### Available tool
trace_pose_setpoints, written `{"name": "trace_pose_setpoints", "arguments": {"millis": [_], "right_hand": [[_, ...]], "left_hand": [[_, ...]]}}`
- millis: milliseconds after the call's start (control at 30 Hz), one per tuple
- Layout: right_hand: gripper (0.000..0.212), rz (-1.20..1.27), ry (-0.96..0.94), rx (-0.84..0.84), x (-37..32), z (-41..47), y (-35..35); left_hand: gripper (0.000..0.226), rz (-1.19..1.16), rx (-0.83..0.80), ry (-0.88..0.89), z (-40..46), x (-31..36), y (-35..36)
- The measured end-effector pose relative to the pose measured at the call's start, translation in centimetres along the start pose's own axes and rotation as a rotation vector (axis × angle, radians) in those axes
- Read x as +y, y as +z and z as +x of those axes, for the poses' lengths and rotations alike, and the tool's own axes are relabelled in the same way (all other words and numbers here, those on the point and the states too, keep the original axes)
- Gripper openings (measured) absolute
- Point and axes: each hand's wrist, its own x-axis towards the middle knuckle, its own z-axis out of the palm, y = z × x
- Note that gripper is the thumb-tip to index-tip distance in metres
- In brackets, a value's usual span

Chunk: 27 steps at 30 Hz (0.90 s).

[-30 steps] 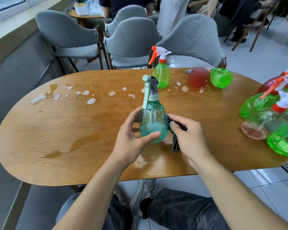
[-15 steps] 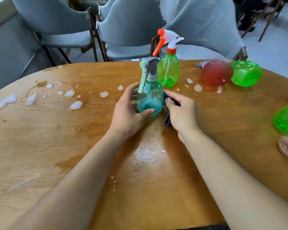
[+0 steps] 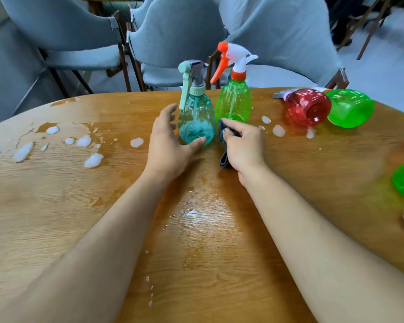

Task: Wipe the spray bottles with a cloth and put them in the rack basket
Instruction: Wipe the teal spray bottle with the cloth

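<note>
Two hands work at the wet wooden surface (image 3: pixel 56 206). Left hand (image 3: pixel 170 145) cups the upright teal spray bottle (image 3: pixel 196 120), thumb on its base, fingers loosely spread, not clenched. Right hand (image 3: pixel 243 145) pinches a dark cloth (image 3: pixel 225 145) just beside it. Behind stands a green spray bottle (image 3: pixel 233 101), apparently empty; a red bottle (image 3: pixel 308 107) and another green bottle (image 3: pixel 350 108) lie tipped over.

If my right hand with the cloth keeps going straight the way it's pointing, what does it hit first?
Probably the upright green spray bottle: the right hand, gripping the dark cloth, points up-left at its base. The teal bottle stands just left; depth is unclear.
</note>
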Motion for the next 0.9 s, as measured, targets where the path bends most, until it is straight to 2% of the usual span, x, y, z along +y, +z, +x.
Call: {"name": "trace_pose_setpoints", "arguments": {"millis": [133, 300, 467, 667, 900], "right_hand": [[0.031, -0.026, 0.008, 0.023, -0.5, -2.4, -4.7], [0.033, -0.011, 0.044, 0.123, -0.3, -5.4, -12.4], [0.033, 0.001, 0.030, 0.222, -0.2, -7.4, -18.5], [0.032, 0.033, 0.026, 0.269, 1.0, -6.9, -21.8], [0.032, 0.084, 0.064, 0.326, 3.6, -3.0, -22.3]], "left_hand": [[0.093, 0.010, 0.050, -0.069, -3.8, 1.1, 0.2], [0.089, 0.017, -0.022, -0.065, -8.1, 4.3, 2.8], [0.091, 0.012, -0.122, 0.024, -9.6, 8.9, 7.7], [0.092, 0.032, -0.203, 0.142, -7.7, 13.3, 13.3], [0.094, 0.193, -0.253, 0.266, -1.1, 14.2, 20.3]]}}
